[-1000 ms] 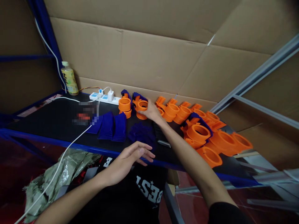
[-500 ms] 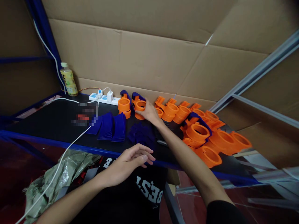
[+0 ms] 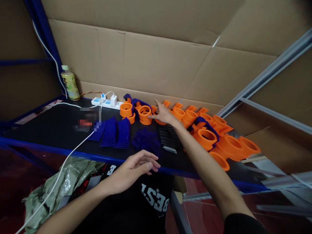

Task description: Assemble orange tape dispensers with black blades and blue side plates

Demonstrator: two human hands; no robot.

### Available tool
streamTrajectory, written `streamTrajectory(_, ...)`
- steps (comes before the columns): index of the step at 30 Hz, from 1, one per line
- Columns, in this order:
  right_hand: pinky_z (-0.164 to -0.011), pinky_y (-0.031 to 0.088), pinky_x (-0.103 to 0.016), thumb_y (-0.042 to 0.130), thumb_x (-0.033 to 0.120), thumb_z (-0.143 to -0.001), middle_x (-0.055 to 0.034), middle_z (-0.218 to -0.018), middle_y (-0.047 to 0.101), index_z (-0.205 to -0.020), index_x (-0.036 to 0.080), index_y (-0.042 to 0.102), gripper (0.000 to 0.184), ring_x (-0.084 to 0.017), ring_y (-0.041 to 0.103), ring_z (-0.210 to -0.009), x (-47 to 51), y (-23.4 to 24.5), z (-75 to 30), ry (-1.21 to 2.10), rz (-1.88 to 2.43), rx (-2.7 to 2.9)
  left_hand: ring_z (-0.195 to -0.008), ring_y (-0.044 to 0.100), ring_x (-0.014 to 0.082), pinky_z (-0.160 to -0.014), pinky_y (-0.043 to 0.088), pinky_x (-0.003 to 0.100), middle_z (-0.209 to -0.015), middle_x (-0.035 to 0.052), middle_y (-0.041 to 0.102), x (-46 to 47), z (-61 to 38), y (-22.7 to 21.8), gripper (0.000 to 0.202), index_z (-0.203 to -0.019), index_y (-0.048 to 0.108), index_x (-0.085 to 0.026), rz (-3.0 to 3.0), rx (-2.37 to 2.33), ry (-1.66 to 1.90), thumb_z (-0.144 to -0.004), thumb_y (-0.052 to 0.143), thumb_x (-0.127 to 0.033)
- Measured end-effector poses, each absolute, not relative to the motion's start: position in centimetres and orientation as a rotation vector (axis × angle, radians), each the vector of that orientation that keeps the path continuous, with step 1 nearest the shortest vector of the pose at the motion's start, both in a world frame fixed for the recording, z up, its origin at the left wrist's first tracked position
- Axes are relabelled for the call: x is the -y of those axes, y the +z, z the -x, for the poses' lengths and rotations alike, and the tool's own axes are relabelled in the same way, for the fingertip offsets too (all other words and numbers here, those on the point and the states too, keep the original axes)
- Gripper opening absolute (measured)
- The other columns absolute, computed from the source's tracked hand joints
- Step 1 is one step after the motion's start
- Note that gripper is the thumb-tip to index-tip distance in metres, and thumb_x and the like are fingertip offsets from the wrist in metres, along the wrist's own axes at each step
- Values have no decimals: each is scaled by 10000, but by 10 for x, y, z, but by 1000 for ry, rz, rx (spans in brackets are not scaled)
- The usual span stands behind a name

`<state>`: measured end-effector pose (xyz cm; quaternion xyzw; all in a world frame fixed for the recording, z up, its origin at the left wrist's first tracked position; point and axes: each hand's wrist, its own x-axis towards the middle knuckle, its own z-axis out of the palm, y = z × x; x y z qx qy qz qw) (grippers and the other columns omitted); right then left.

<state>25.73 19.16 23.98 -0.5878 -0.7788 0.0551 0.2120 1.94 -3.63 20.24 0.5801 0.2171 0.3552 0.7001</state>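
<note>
My right hand [image 3: 164, 114] reaches to the back of the table with thumb and fingers spread, holding nothing I can see. Its thumb is beside an orange ring-shaped part with a blue piece on it [image 3: 145, 121], which looks like a tape dispenser. A similar orange and blue dispenser [image 3: 126, 110] stands to its left. More plain orange ring-shaped parts [image 3: 190, 117] stand right of the hand, some partly hidden by it. My left hand [image 3: 136, 169] hangs in front of the table edge, fingers loosely stretched and empty. Beyond it lies a heap of small dark blue pieces [image 3: 146, 139].
Fanned blue plates [image 3: 122, 133] lie on the black table [image 3: 56, 123]. Black strips [image 3: 168, 135] lie under my right forearm. At the back are a white power strip [image 3: 107, 103] and a yellow-labelled bottle [image 3: 70, 84]. A white cable [image 3: 73, 152] crosses the table's front edge.
My right hand has come off the orange and blue dispenser and moved right, its fingers spreading. The dispenser stays behind on the table. My left hand has barely moved.
</note>
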Motion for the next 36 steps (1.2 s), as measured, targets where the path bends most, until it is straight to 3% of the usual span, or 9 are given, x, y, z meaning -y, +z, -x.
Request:
streamTrajectory(6,-1125,376,-532,799,453,-780,-190,-1516,447,-1617,245,243,1026,-374,436,-1404,-179,230,-246,55,1415,2388,-1078,680,258,-934,517,411,-1135,117,728,37,-22,203,306,-1227,645,-216,-1297,-492,809,-974,598,-382)
streamTrajectory(10,-1142,357,-549,761,417,-825,-146,-1529,449,-1568,287,360,854,-355,443,-1401,-176,223,-236,23,1282,2462,-1137,664,268,-948,512,404,-1185,114,721,36,-18,203,317,-1218,652,-216,-1317,-536,887,-978,589,-414)
streamTrajectory(14,-1157,321,-574,744,371,-841,-130,-1540,451,-1323,262,631,507,-361,412,-1428,-176,219,-230,18,1197,2477,-1163,661,273,-962,504,400,-1219,111,723,34,-12,203,339,-1225,654,-221,-1321,-573,893,-973,594,-440)
streamTrajectory(18,-1146,329,-568,752,367,-822,-138,-1490,514,-1083,221,715,302,-358,468,-1381,-179,221,-228,35,1152,2411,-1143,669,266,-953,508,395,-1204,105,729,33,-11,204,332,-1221,659,-223,-1333,-567,892,-977,588,-437)
streamTrajectory(25,-1041,450,-489,735,425,-797,-92,-1175,706,-1034,210,709,321,-291,643,-1122,-200,240,-249,185,1111,2190,-1139,665,256,-982,497,402,-1173,104,729,32,-14,204,309,-1207,656,-215,-1343,-537,890,-992,566,-419)
streamTrajectory(32,-878,556,-407,716,418,-767,-82,-1077,729,-1045,164,703,377,-211,682,-898,-206,232,-269,458,1132,2072,-1125,667,252,-964,511,401,-1159,107,726,33,-14,203,291,-1190,664,-210,-1334,-529,853,-993,569,-403)
streamTrajectory(36,-940,537,-420,752,393,-722,-87,-1101,722,-1050,156,702,408,-217,668,-955,-204,228,-270,542,1140,2042,-1113,672,253,-956,515,396,-1149,106,731,34,-14,203,285,-1184,671,-209,-1335,-531,839,-989,575,-393)
